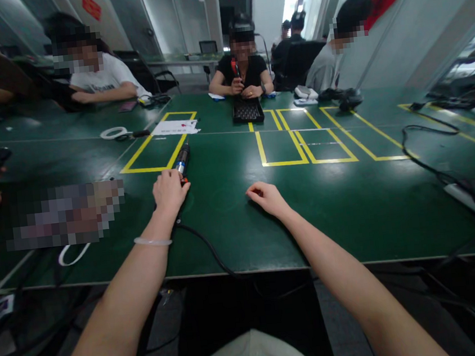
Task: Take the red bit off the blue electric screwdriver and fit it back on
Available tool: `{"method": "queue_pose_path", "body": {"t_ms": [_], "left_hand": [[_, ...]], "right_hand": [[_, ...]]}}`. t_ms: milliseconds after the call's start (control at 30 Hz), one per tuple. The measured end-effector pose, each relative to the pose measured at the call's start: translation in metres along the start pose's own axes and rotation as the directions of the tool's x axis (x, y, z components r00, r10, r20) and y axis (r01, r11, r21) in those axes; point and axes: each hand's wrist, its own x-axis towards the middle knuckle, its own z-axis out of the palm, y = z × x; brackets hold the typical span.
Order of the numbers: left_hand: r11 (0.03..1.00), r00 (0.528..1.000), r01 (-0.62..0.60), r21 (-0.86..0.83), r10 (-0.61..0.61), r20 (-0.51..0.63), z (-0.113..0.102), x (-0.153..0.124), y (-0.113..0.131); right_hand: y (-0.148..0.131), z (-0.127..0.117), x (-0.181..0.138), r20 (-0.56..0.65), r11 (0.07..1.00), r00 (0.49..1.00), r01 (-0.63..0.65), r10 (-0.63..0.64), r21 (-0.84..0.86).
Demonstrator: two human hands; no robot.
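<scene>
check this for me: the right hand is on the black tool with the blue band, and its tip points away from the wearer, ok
Not quite: the head view shows the left hand on the black tool with the blue band, its tip pointing away from the wearer.

The tabletop (230, 230) is showing deep green, with yellow tape (285, 164) forming rectangle patterns. On the left, the slim tool (182, 165) is wearing black with a blue band; nearer, the bracelet (152, 242) is gleaming milky white. Far off, the tray (249, 120) is looking black.
</scene>
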Motion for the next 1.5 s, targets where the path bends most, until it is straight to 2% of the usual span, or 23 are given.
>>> {"method": "queue_pose_path", "body": {"t_ms": [167, 233, 300, 367, 400, 467, 533, 567, 633, 767, 867, 933, 1067, 1167, 1300, 1367, 1433, 1500], "left_hand": [[0.999, 1.000, 0.023, -0.024, -0.023, 0.002, -0.001, 0.000, 0.000], [0.997, 0.999, 0.033, -0.067, -0.036, -0.037, -0.002, -0.001, 0.001], [0.991, 0.995, 0.011, -0.131, -0.024, -0.096, -0.004, -0.002, 0.004], [0.962, 0.993, -0.044, -0.269, 0.012, -0.120, -0.004, -0.003, 0.013], [0.918, 0.994, -0.084, -0.386, 0.051, -0.095, -0.004, -0.005, 0.019], [0.733, 0.982, -0.131, -0.668, 0.188, 0.013, -0.003, -0.010, 0.036], [0.486, 0.924, -0.093, -0.869, 0.368, 0.107, -0.001, -0.018, 0.056], [0.407, 0.892, -0.060, -0.911, 0.432, 0.134, -0.001, -0.023, 0.066], [0.324, 0.854, -0.016, -0.946, 0.497, 0.155, -0.001, -0.032, 0.082], [0.281, 0.810, -0.016, -0.960, 0.567, 0.152, 0.002, -0.045, 0.098], [0.276, 0.777, -0.038, -0.960, 0.612, 0.145, 0.005, -0.048, 0.101], [0.278, 0.777, -0.022, -0.960, 0.610, 0.159, 0.007, -0.048, 0.101], [0.256, 0.813, 0.019, -0.967, 0.559, 0.164, 0.010, -0.046, 0.099], [0.294, 0.840, -0.041, -0.955, 0.528, 0.127, 0.010, -0.047, 0.098], [0.404, 0.847, -0.167, -0.899, 0.525, 0.080, 0.005, -0.047, 0.097], [0.473, 0.860, -0.268, -0.839, 0.510, 0.013, 0.001, -0.043, 0.093], [0.609, 0.893, -0.363, -0.706, 0.443, -0.077, -0.003, -0.035, 0.083], [0.784, 0.931, -0.361, -0.505, 0.332, -0.150, -0.006, -0.024, 0.065]], "right_hand": [[0.002, 0.001, 0.000, 0.001, 1.000, 1.000, 0.003, -0.003, 0.001], [0.003, 0.002, 0.000, 0.005, 1.000, 1.000, 0.006, -0.006, 0.003], [0.003, 0.002, 0.000, 0.006, 1.000, 1.000, 0.005, -0.005, 0.010], [0.003, 0.003, 0.001, 0.004, 1.000, 1.000, -0.003, 0.003, 0.029], [0.002, 0.002, 0.001, 0.004, 0.999, 1.000, -0.011, 0.010, 0.046], [0.002, 0.002, 0.001, 0.010, 0.994, 0.999, -0.035, 0.034, 0.099], [0.001, 0.002, 0.002, 0.026, 0.979, 0.997, -0.075, 0.071, 0.187], [0.000, 0.001, 0.002, 0.040, 0.966, 0.995, -0.098, 0.091, 0.239], [-0.002, 0.001, 0.003, 0.077, 0.931, 0.990, -0.139, 0.120, 0.336], [-0.006, 0.003, 0.003, 0.137, 0.878, 0.984, -0.162, 0.112, 0.450], [-0.005, 0.006, 0.003, 0.162, 0.844, 0.982, -0.165, 0.094, 0.510], [-0.003, 0.007, 0.003, 0.173, 0.826, 0.981, -0.171, 0.091, 0.537], [-0.001, 0.008, 0.003, 0.146, 0.830, 0.987, -0.142, 0.073, 0.540], [-0.001, 0.007, 0.003, 0.133, 0.846, 0.990, -0.108, 0.045, 0.523], [-0.001, 0.007, 0.003, 0.117, 0.884, 0.992, -0.094, 0.045, 0.458], [0.000, 0.007, 0.003, 0.112, 0.902, 0.991, -0.108, 0.067, 0.419], [0.001, 0.007, 0.004, 0.090, 0.906, 0.992, -0.119, 0.089, 0.407], [0.003, 0.006, 0.005, 0.058, 0.908, 0.993, -0.120, 0.105, 0.402]]}}
